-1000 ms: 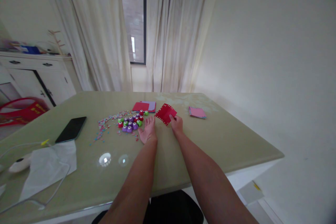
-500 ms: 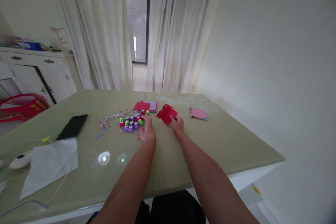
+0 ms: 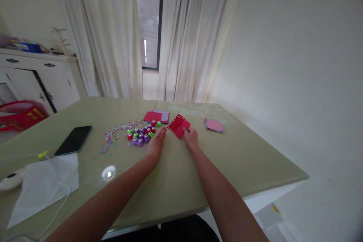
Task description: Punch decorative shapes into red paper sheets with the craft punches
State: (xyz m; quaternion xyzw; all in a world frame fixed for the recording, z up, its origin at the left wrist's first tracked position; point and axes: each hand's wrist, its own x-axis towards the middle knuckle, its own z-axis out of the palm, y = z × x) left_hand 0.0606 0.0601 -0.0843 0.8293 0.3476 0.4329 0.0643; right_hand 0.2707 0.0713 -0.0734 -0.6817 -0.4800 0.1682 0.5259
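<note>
My right hand (image 3: 191, 137) pinches the lower right edge of a red square of paper (image 3: 178, 125), which has a row of small punched holes along its edges. The paper is held tilted just above the table. Near its left corner is my left hand (image 3: 157, 144), edge down, fingers stretched out and apart from any object I can make out. Just left of that hand stands a cluster of small craft punches (image 3: 141, 135) in purple, green and red with white round tops. Tiny coloured paper bits (image 3: 109, 138) lie scattered around and behind them.
Red and lilac paper sheets (image 3: 154, 116) lie behind the punches. A pink-topped paper stack (image 3: 214, 125) sits at the right. On the left are a black phone (image 3: 73, 140), a white tissue (image 3: 48, 181), a cable (image 3: 66, 198) and a white device (image 3: 13, 179).
My left hand has drawn away from the punches, right toward the red paper, its fingers straightened. The paper has turned slightly in my right hand. The view has shifted a little.
</note>
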